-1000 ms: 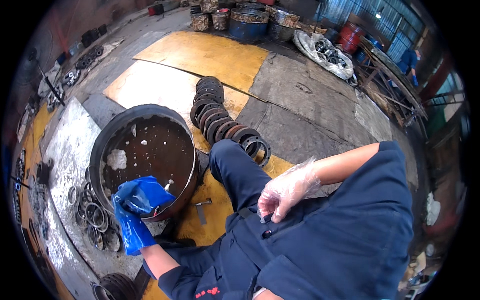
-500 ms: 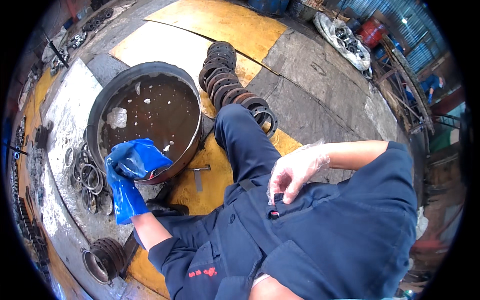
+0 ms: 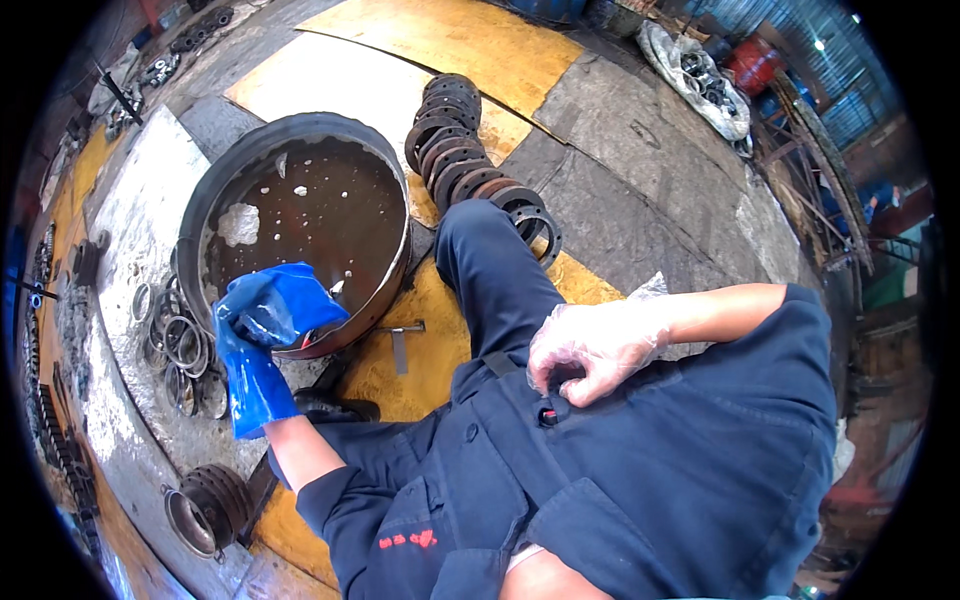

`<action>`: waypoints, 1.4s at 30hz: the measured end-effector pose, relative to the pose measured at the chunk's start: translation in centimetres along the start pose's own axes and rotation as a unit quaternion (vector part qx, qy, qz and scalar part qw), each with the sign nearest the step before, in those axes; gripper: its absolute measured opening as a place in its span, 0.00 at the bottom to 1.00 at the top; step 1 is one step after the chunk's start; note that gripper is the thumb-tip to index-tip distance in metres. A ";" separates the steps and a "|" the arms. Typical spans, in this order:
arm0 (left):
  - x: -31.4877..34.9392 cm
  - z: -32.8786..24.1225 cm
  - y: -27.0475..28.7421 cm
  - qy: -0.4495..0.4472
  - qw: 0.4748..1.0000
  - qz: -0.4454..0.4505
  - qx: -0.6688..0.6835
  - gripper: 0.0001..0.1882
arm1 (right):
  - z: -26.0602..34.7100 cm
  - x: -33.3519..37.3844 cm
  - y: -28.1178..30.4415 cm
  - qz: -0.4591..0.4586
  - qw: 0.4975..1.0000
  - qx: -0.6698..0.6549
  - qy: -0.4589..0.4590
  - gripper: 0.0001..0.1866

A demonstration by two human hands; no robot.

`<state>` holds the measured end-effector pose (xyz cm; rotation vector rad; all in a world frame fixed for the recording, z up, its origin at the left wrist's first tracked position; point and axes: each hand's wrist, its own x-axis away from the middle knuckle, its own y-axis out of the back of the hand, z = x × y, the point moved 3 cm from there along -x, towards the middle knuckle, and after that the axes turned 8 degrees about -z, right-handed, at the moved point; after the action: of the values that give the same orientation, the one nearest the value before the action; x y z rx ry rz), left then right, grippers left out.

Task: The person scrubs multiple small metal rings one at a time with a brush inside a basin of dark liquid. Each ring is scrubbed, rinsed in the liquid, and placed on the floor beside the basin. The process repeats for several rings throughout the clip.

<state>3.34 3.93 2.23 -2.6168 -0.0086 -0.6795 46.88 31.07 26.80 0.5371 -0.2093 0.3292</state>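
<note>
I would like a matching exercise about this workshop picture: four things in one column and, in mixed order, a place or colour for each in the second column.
Things
1. left hand
2. right hand
3. basin
4. row of metal rings

Descriptions
A. holds brown liquid with pale bits floating in it
B. in a thin clear glove, at the front of the dark blue overalls
C. in a thick blue glove, at the basin's near rim
D. leaning together on the floor beyond the knee

Pairs: 1-C, 2-B, 3-A, 4-D
</note>
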 end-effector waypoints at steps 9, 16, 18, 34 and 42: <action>0.6 -1.2 0.3 -0.045 0.997 0.045 -0.046 0.29 | 0.5 -0.9 1.2 0.022 0.994 0.100 0.028 0.18; 1.1 -1.2 1.1 -0.051 0.996 -0.040 -0.069 0.28 | 3.8 -2.1 2.2 0.070 0.979 0.173 -0.077 0.17; 2.8 -0.8 -2.0 0.005 0.999 -0.040 -0.024 0.20 | 4.4 -1.9 2.3 0.078 0.978 0.142 -0.130 0.19; 3.1 -0.6 -2.5 -0.030 0.998 0.040 0.048 0.19 | -3.2 -0.4 1.2 0.040 0.829 -0.404 -0.384 0.07; 2.8 -0.4 -2.3 -0.045 0.997 0.046 0.047 0.20 | -3.7 -0.7 -0.1 0.002 0.904 -0.295 -0.310 0.09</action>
<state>5.38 5.55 4.85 -2.5376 0.0522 -0.5173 46.68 32.84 23.45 0.0183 -0.8994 0.0743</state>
